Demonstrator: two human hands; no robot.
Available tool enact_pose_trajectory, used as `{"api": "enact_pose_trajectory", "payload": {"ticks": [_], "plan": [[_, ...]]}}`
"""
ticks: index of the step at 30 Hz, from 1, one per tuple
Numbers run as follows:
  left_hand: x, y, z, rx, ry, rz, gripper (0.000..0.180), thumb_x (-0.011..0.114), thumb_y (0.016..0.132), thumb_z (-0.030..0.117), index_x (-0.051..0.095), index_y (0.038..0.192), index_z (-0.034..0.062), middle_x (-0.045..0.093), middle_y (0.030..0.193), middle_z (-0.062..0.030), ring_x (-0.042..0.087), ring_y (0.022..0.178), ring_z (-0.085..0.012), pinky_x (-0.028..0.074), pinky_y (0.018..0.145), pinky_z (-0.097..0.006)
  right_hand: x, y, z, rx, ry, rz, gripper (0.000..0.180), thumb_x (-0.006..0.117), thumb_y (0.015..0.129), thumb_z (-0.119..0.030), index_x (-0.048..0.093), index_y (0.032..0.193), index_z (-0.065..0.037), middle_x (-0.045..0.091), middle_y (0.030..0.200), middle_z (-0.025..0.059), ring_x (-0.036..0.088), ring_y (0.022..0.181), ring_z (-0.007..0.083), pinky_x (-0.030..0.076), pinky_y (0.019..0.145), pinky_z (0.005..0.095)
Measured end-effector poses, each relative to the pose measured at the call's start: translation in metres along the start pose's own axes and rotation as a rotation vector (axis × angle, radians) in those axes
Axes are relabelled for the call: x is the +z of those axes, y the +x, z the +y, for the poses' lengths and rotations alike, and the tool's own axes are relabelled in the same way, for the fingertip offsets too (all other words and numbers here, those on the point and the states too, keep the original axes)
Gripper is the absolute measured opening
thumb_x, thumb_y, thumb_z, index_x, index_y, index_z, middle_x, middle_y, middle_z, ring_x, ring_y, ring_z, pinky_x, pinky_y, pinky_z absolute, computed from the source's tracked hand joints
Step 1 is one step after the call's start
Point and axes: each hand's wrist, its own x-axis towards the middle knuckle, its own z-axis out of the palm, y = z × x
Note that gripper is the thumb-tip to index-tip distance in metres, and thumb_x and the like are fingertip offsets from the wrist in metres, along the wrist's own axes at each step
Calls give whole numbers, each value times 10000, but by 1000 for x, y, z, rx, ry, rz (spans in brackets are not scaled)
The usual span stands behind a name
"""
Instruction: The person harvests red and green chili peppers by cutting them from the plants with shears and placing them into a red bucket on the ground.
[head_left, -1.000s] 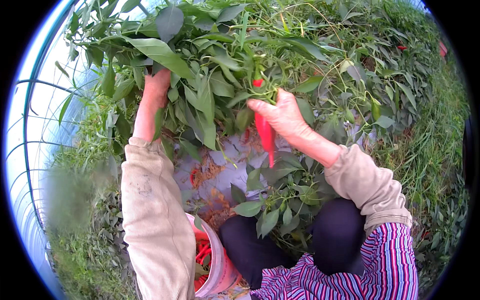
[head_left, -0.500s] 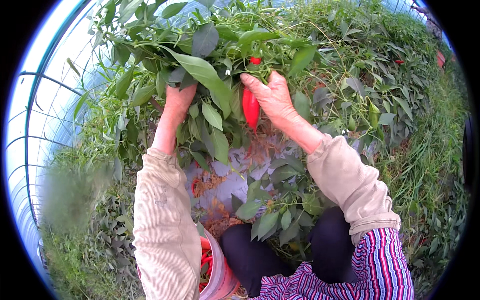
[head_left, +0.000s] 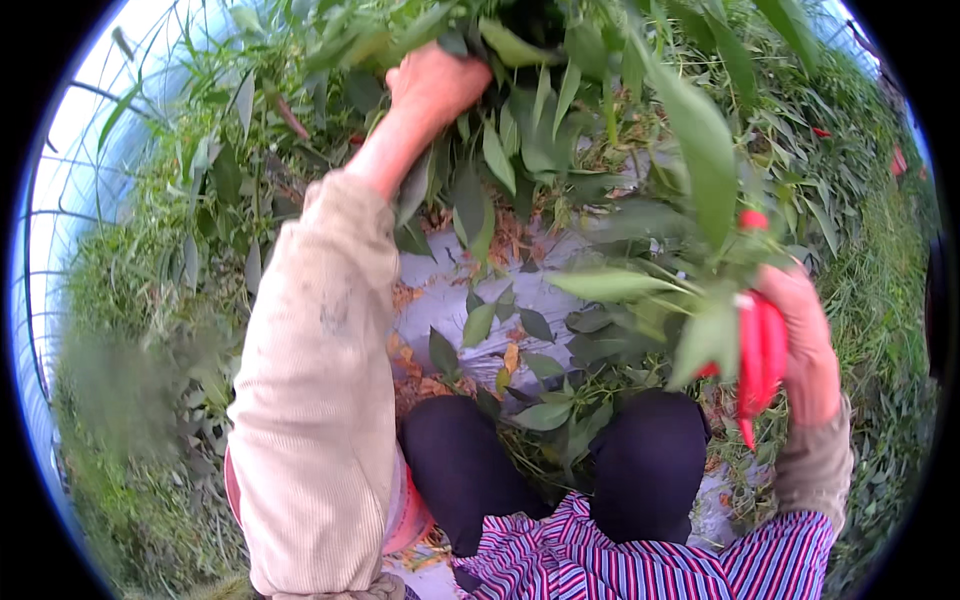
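Note:
My left hand (head_left: 440,85) is closed around the stems of a leafy pepper plant (head_left: 540,120) at the top of the view; leaves hide its fingertips. At the right, my right hand (head_left: 795,310) grips a pepper branch with green leaves, blurred by motion. Long red peppers (head_left: 760,350) hang beside its palm, and a smaller red one (head_left: 752,219) shows just above. Whether this branch is still joined to the plant I cannot tell.
A pink bucket (head_left: 410,515) stands by my left knee, mostly behind my left sleeve. Pale plastic sheeting (head_left: 480,290) with dry leaves covers the ground before my knees. Low leafy stems (head_left: 560,405) rise between them. Dense plants line both sides, with a greenhouse frame (head_left: 60,215) at left.
My right hand has swung right and toward me, bringing the red peppers and leafy branch along. My left hand has moved up and right among the leaves. My left sleeve now covers the bucket's opening.

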Motion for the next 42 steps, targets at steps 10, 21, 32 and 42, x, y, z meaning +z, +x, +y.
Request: {"api": "enact_pose_trajectory", "payload": {"ticks": [10, 21, 32, 42], "plan": [[-31, 87, -63, 159, -310, 183, 322, 542, 863, 235, 635, 1107, 46, 658, 1091, -160, 601, 1033, -334, 478, 866, -389, -47, -77, 3, -202, -206, -24, 469, 644, 858, -184, 453, 1264, -48, 598, 1029, 104, 634, 801, 208, 547, 710, 331], [-69, 81, -78, 98, -271, 194, 336, 569, 859, 245, 635, 1118, 41, 655, 1102, -148, 601, 1028, -301, 475, 869, -373, 79, 20, 58, 369, -211, -315, 374, 717, 800, -118, 561, 1099, 44, 647, 922, 78, 630, 795, 156, 520, 733, 299], [-101, 91, -121, 75, -255, 264, 353, 596, 855, 256, 635, 1129, 36, 652, 1114, -135, 601, 1023, -269, 471, 872, -358, 125, 155, 204, 499, -573, -250, 193, 691, 781, -142, 623, 772, 38, 622, 650, 103, 594, 574, 197, 471, 538, 335], [-124, 110, -157, 71, -280, 321, 370, 621, 852, 265, 635, 1139, 32, 649, 1125, -124, 601, 1018, -239, 468, 874, -344, 159, 281, 298, -368, -1562, -374, 341, 671, 711, -304, 657, 948, -59, 679, 887, 156, 649, 895, 320, 487, 701, 459]]}}
